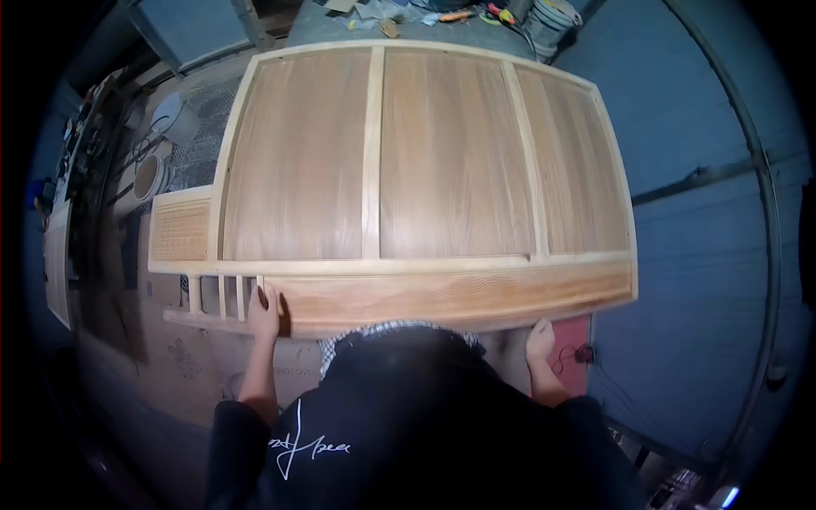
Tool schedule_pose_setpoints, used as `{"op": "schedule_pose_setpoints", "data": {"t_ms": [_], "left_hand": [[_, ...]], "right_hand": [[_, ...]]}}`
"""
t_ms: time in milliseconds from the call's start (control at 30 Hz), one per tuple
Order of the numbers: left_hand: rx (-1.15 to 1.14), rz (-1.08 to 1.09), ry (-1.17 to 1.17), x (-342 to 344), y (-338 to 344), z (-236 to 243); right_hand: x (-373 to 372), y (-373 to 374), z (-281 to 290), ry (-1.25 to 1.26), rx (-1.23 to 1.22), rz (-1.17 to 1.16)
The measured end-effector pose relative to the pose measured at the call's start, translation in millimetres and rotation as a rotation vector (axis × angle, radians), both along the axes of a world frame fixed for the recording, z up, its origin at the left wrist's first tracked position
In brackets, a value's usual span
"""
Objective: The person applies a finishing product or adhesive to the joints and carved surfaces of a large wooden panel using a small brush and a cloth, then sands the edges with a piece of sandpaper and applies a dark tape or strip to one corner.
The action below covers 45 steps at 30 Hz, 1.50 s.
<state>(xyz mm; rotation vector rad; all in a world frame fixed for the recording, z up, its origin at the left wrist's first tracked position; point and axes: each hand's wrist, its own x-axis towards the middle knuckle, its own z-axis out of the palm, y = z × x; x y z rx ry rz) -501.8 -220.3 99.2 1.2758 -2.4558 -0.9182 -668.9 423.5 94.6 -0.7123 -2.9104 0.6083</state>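
A large framed wooden panel [455,153] lies in front of me, with three brown fields between pale rails. Along its near side runs a lighter wavy-grained board [442,291], with short slats [223,296] at its left end. My left hand [265,316] is closed around the place where the last slat meets this board, fingers partly hidden. At the near edge, toward the right, my right hand [540,342] is curled against the rail, its fingertips tucked out of sight. A small carved panel [181,228] joins the frame at the left.
Beyond the panel, a grey work surface [340,31] holds plastic scraps and tools, with a white bucket [554,21] at its right. Blue sheeting [688,246] on a metal frame closes the right side. Buckets [151,177] stand on the left; cardboard [183,361] covers the floor.
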Motion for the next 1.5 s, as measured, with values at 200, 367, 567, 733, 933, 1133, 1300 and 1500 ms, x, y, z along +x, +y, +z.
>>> {"op": "schedule_pose_setpoints", "data": {"t_ms": [200,367,567,733,933,1133,1300,1500], "left_hand": [[-0.245,-0.296,0.115,-37.0,44.6,42.9],[-0.317,-0.665,-0.100,5.9,73.7,40.0],[-0.370,-0.795,-0.155,23.4,107.7,26.1],[-0.354,-0.779,-0.238,48.3,94.4,38.8],[-0.317,-0.775,-0.432,61.6,104.7,54.9],[-0.248,-0.477,-0.455,84.4,78.6,73.1],[-0.150,-0.144,-0.254,151.8,49.2,51.0],[0.168,0.273,-0.119,361.5,14.4,-33.2]], "right_hand": [[4.2,-10.4,-25.8,0.019,-0.361,0.075],[57.3,-36.7,-15.7,-0.177,-0.143,0.337],[135.4,-8.1,-21.5,-0.354,-0.212,0.380],[144.5,-57.6,-1.0,-0.302,-0.166,0.516],[100.3,-135.5,30.3,-0.399,-0.631,0.474],[41.7,-240.7,67.1,-0.328,-0.692,0.854],[43.1,-324.6,62.2,-0.239,-0.487,1.161],[91.7,-539.1,77.2,0.075,-0.404,1.459]]}}
